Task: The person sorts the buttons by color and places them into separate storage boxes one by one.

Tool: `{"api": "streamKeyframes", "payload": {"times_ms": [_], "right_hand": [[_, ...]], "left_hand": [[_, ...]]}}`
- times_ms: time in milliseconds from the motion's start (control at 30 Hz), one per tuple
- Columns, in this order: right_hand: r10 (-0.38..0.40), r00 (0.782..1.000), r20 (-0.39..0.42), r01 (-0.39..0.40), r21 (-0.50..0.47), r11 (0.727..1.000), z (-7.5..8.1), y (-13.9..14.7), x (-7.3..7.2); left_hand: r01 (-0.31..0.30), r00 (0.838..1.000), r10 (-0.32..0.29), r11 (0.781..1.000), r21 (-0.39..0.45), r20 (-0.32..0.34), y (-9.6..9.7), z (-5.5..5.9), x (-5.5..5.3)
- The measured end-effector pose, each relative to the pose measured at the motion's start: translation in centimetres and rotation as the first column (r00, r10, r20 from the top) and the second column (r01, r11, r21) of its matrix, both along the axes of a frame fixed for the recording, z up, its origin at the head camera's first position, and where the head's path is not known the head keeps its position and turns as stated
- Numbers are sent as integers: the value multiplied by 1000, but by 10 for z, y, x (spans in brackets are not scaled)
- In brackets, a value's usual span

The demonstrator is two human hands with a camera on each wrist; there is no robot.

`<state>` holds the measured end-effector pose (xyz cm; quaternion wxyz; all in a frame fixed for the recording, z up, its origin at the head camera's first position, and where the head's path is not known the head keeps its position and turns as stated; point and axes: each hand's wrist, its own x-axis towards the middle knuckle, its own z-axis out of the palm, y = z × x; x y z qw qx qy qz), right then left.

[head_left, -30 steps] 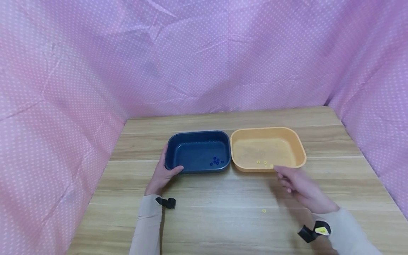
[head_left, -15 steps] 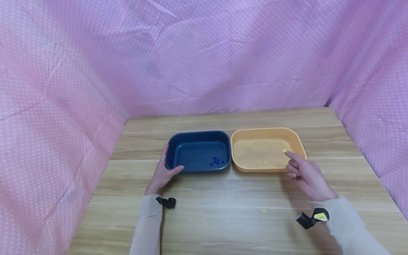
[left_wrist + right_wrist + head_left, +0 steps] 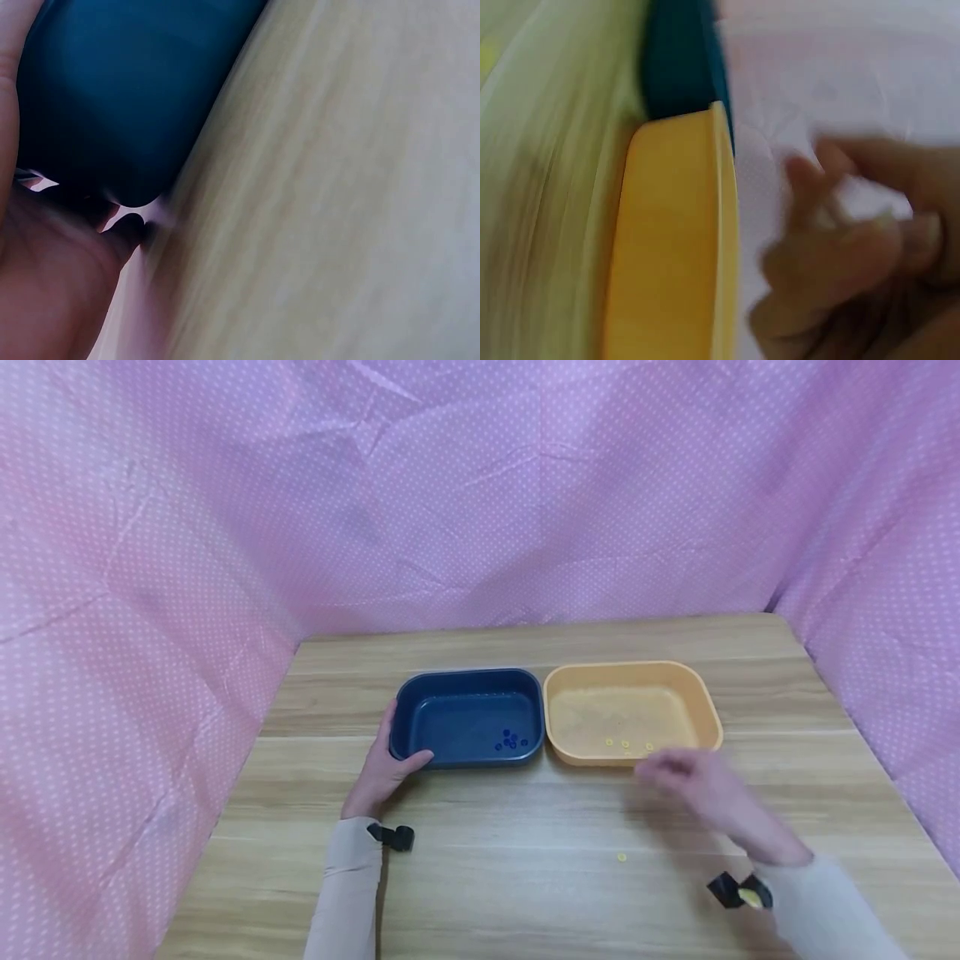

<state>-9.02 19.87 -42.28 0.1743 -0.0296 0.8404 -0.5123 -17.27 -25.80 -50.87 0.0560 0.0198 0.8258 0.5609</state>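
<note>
My left hand point(image 3: 380, 770) grips the left end of a dark blue plastic bin point(image 3: 467, 762), its thumb at the front rim and fingers along the side. Inside lie several small dark blue ring-shaped pieces point(image 3: 512, 741). Beside it stands a yellow-orange bin point(image 3: 633, 672) with several small yellow ring-shaped pieces point(image 3: 626, 744) near its front wall. My right hand point(image 3: 701, 785), blurred, is just over that bin's front right rim. In the right wrist view its fingers point(image 3: 832, 262) bend loosely, the index finger and thumb apart, with nothing visible held.
A single yellow ring point(image 3: 622, 857) lies on the wooden table point(image 3: 517, 893) in front of the bins. The bins stand end to end, almost touching. Pink dotted cloth point(image 3: 480, 527) hangs behind and at both sides of the table.
My right hand moved up over the yellow-orange bin with a yellow piece at its fingertip, then drew back toward the front rim. One more yellow piece now lies inside. The left hand stays put.
</note>
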Motion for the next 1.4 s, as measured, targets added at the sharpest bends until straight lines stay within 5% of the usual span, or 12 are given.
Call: {"api": "streamKeyframes", "payload": {"times_ms": [67, 133, 267, 433, 733, 900, 1133, 1300, 1400], "right_hand": [[201, 971, -131, -158, 286, 945, -7, -14, 16], [354, 910, -215, -231, 447, 864, -18, -27, 30], [487, 813, -319, -148, 696, 703, -39, -45, 49], [575, 728, -373, -37, 817, 576, -48, -53, 66], [590, 622, -514, 117, 806, 580, -56, -66, 74], [561, 617, -552, 160, 786, 597, -58, -67, 74], [565, 632, -531, 170, 805, 568, -63, -71, 78], [550, 612, -569, 214, 788, 577, -66, -72, 79], [539, 617, -573, 220, 784, 581, -67, -72, 79]], "left_hand": [[-4, 1000, 5, 1000, 10, -2, 0, 0, 0], [-4, 1000, 5, 1000, 15, -8, -1, 0, -1], [-2, 1000, 2, 1000, 10, -8, 0, -1, -2], [1, 999, -1, 1000, 27, 36, -1, -1, -2], [-6, 999, 5, 1000, 19, 39, -1, 0, -2], [-8, 1000, 8, 1000, 13, 23, 1, 0, 0], [-2, 1000, 2, 1000, 11, 6, 1, 0, 0], [-4, 1000, 3, 1000, 16, 2, 0, -2, 0], [-2, 1000, 2, 1000, 13, -3, -1, -3, 0]]}}
